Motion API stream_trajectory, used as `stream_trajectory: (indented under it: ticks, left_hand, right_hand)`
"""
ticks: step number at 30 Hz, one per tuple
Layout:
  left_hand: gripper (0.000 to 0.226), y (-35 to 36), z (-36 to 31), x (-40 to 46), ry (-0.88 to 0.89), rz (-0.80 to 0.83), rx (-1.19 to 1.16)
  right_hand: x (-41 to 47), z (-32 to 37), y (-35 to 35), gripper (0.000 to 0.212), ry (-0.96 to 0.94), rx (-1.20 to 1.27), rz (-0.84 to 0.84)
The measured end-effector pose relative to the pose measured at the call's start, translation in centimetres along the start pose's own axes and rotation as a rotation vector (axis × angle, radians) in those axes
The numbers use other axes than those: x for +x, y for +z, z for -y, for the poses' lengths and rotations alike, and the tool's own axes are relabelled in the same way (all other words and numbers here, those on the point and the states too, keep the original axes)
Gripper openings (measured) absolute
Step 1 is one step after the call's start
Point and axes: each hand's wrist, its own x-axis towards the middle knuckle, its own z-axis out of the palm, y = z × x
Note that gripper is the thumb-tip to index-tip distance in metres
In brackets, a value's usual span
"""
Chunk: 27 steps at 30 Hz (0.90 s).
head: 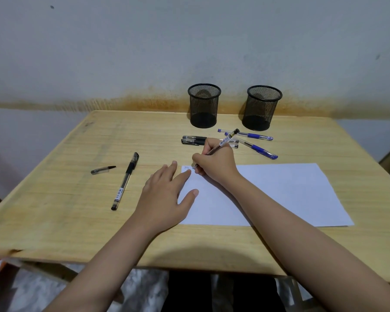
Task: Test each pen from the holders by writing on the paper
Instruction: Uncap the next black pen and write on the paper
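My right hand [214,162] grips a black pen [225,140], its tip touching the top left corner of the white paper [286,192], beside small written marks. My left hand [164,194] lies flat, fingers spread, pressing the paper's left edge. Two black mesh holders [204,105] [262,108] stand at the back, both appearing empty. Black pens [193,140] lie behind my right hand, partly hidden by it. Two blue pens [249,134] [260,150] lie to their right. A capped black pen [125,181] and a loose cap [102,170] lie left of my hand.
The wooden table [77,221] stands against a stained wall. Its left and front edges are close. Under the front edge, legs and patterned fabric show.
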Motion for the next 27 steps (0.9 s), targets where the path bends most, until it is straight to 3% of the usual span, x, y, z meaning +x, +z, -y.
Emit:
stream_trajectory:
  ticks: [27]
  left_hand:
    - [0.066,-0.15,-0.17,-0.08,0.005,0.006,-0.004]
  right_hand:
    - [-0.26,-0.10,0.18,0.032,-0.011,-0.024,-0.089]
